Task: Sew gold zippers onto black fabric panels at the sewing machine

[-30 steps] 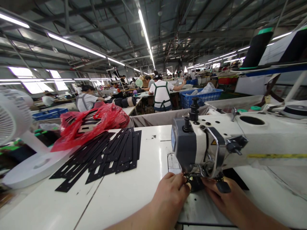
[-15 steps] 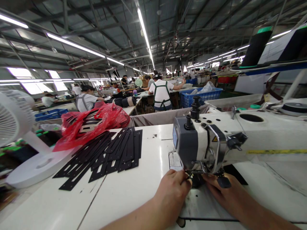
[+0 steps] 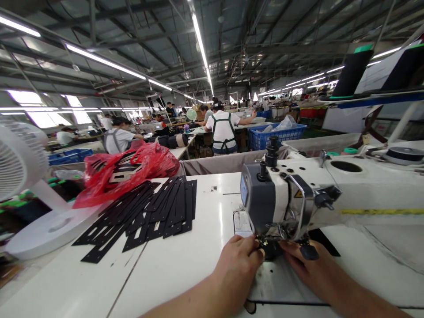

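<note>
At the sewing machine point(image 3: 294, 198), both my hands are close to the needle area. My left hand point(image 3: 236, 269) is closed, thumb and fingers pinched at the left edge of a black strip point(image 3: 326, 243) beside the presser foot. From the right, my right hand point(image 3: 309, 267) grips the same strip, its fingertips partly covered by machine parts. The strip's far end sticks out behind that hand. Fingers and machine head hide most of the stitching spot. Left of the machine lies a fanned pile of black slotted strips point(image 3: 172, 205).
A red plastic bag point(image 3: 155, 161) of more pieces sits behind the pile. A white fan point(image 3: 49, 234) stands at the left on the white table point(image 3: 172, 269). Thread cones point(image 3: 353, 73) rise at the right. Ahead are a blue crate point(image 3: 278, 134) and a person point(image 3: 222, 128) seated facing away.
Both hands keep nearly the same place and grip. The view has shifted very slightly, and no clear movement of the strip shows.
</note>
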Motion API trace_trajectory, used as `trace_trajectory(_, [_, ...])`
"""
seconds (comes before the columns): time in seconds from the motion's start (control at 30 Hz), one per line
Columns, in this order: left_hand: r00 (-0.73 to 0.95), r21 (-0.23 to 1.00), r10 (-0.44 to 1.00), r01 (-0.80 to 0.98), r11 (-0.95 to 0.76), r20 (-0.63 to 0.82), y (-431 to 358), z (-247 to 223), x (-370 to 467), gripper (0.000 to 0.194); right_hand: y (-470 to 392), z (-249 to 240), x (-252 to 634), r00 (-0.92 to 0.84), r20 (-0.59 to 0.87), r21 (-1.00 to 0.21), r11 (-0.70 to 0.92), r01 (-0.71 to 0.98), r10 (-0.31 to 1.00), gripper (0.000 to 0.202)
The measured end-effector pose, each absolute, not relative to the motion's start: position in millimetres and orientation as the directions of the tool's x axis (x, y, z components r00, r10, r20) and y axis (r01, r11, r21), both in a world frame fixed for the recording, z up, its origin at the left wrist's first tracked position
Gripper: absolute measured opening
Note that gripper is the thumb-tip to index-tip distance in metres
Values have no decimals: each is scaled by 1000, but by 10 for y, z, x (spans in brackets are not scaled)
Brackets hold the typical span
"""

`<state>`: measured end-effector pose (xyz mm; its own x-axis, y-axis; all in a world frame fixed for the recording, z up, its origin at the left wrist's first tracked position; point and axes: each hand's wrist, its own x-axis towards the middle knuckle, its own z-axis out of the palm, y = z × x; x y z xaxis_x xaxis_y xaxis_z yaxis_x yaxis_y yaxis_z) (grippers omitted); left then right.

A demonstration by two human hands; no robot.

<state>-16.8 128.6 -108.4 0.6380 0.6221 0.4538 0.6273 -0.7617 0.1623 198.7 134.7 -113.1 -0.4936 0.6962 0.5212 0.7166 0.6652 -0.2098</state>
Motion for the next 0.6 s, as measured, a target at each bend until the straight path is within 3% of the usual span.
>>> trace_trajectory(0.6, [644,123,608,633,-765,464,1344,-1070,-171,9,1362,-1115,1982,-504,515,-223,676,702,694,23])
